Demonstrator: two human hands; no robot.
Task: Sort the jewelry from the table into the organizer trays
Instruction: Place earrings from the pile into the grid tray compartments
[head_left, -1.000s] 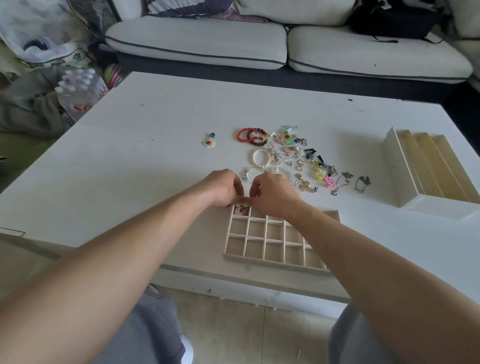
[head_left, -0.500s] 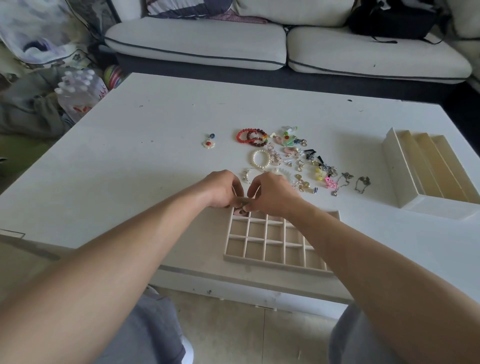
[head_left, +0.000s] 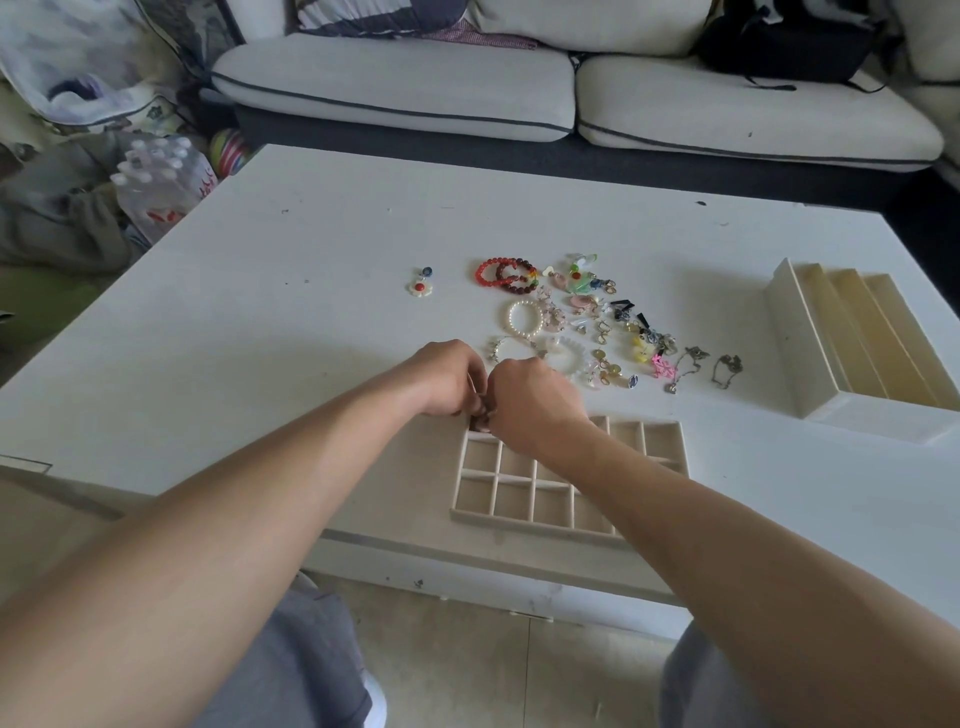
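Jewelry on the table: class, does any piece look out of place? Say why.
One flower-shaped charm with a red centre lies alone, left of the main jewelry pile, apart from everything else. Nothing looks spilled or broken.

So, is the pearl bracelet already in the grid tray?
No, the pearl bracelet lies on the white table, on the far side of the grid tray and outside it.

Soft even daylight, faint shadows, wide-angle edge bending, mild blur
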